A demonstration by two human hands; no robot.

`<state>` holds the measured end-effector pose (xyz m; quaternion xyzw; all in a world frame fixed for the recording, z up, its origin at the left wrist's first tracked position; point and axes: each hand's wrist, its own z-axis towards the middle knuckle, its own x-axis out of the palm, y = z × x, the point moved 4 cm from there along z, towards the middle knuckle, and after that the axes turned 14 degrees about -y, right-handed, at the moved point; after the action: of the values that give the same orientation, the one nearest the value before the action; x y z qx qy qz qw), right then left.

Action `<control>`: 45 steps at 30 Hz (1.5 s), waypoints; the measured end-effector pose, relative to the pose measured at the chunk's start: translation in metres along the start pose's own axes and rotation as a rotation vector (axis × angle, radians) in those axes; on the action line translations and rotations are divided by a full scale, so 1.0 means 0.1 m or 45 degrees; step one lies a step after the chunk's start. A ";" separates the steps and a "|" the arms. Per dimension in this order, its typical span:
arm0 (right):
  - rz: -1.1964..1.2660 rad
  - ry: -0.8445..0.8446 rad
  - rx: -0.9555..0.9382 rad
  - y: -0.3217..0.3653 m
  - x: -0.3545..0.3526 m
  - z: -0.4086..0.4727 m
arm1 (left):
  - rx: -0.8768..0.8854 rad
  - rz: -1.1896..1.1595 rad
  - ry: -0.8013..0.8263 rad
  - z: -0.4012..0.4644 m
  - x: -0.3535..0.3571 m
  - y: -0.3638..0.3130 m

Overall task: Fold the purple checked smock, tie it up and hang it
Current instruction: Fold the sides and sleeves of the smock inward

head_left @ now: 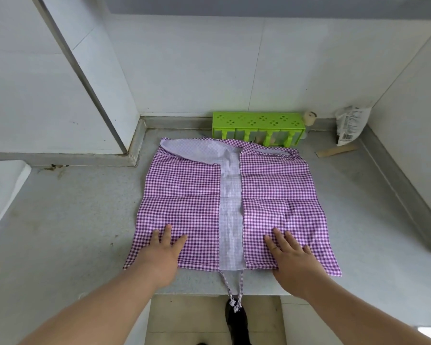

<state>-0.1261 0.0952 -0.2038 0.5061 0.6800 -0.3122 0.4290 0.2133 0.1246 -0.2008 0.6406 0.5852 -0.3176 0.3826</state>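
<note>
One purple checked smock point(184, 195) lies flat on the grey counter point(60, 232), two side flaps folded inward, pale lining strip between. Two ties point(232, 287) hang off the front edge. Left hand point(162, 255) and right hand point(291, 260) both press flat, fingers straight, grasping nothing. One green rack point(258, 128) behind, one packet point(351, 125) at right.

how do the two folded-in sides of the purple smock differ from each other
The left flap has a straight inner edge from neckline to hem; the right flap has an inner edge that wavers partway down. The left flap lies fairly smooth, while the right flap shows more wrinkles near its lower half. The left hand rests flat on the left flap, the right hand on the right. Both are purple checked and leave a pale strip between them.
</note>
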 end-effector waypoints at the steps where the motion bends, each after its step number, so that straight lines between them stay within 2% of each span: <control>1: -0.009 -0.001 -0.002 -0.01 0.00 0.01 | 0.001 0.005 0.007 0.00 0.00 -0.01; 15: -0.059 0.110 -0.055 0.00 0.04 -0.10 | 0.096 0.023 0.193 -0.27 0.02 0.07; 24: -0.124 0.171 -0.078 0.20 0.11 -0.57 | 0.105 0.057 0.313 -0.63 0.12 0.13; 32: 0.033 0.160 -0.007 0.24 -0.02 -0.88 | 0.190 -0.001 0.315 -0.90 -0.14 0.17; 35: 0.082 0.083 0.085 0.19 -0.12 -0.93 | 0.205 -0.032 0.324 -0.98 -0.26 0.21; 40: 0.094 0.003 0.030 0.05 -0.52 -0.93 | 0.240 0.067 0.369 -1.02 -0.61 0.28; 45: 0.113 -0.067 -0.012 0.03 -1.11 -0.88 | 0.223 0.014 0.271 -0.92 -1.02 0.47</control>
<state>-0.1340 0.1252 -0.0654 0.5252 0.6469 -0.3029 0.4626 0.2448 0.1512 -0.0621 0.7049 0.5890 -0.2955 0.2625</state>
